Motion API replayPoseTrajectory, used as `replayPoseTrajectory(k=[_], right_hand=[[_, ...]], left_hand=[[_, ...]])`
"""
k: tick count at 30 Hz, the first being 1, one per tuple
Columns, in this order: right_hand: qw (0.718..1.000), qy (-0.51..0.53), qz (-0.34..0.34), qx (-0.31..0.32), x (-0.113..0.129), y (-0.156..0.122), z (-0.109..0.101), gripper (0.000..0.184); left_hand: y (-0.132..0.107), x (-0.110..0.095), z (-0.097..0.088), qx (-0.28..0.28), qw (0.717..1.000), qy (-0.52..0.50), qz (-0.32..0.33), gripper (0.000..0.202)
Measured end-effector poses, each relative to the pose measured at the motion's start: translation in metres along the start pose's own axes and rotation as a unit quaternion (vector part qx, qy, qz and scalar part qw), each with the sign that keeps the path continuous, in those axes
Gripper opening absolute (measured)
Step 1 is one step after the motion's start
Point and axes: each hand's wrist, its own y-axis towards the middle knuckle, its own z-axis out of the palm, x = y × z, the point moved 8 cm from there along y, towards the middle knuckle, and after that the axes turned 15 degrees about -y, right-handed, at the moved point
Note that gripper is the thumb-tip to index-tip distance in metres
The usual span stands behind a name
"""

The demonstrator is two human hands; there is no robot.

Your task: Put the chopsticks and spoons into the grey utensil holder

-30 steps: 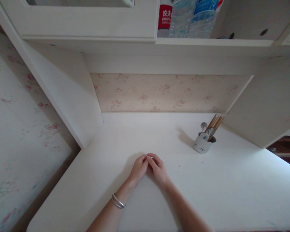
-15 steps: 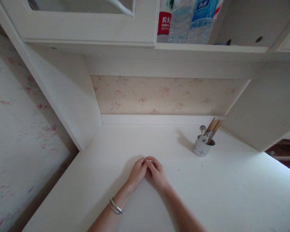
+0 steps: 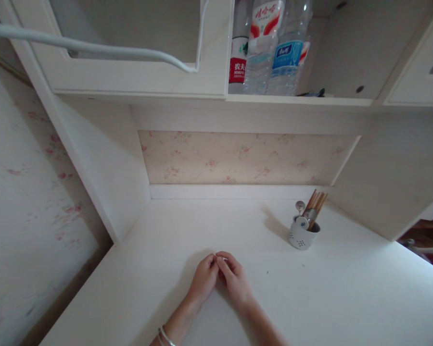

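L hand (image 3: pixel 203 278) & R hand (image 3: pixel 235 280) part-curled, tips meeting; grip contents, if any: can't tell. Cup (image 3: pixel 301 240) fwd-R, nr table's (image 3: pixel 202 221) back edge, chopsticks (image 3: pixel 319 201) tilted R; R hand nearer.

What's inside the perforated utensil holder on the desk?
Brown chopsticks, metal spoons and a pale round piece with a blue mark stick up from the perforated utensil holder. Its wall hides their lower ends and the bottom.
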Motion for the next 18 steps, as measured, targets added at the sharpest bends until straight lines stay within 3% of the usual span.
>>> replayPoseTrajectory(k=[18], right_hand=[[1.000, -0.015, -0.009, 0.004, 0.0058, -0.0011, -0.0008, 0.039]], left_hand=[[-0.0031, -0.0040, 0.0004, 0.003, 1.000, -0.011, 0.002, 0.030]])
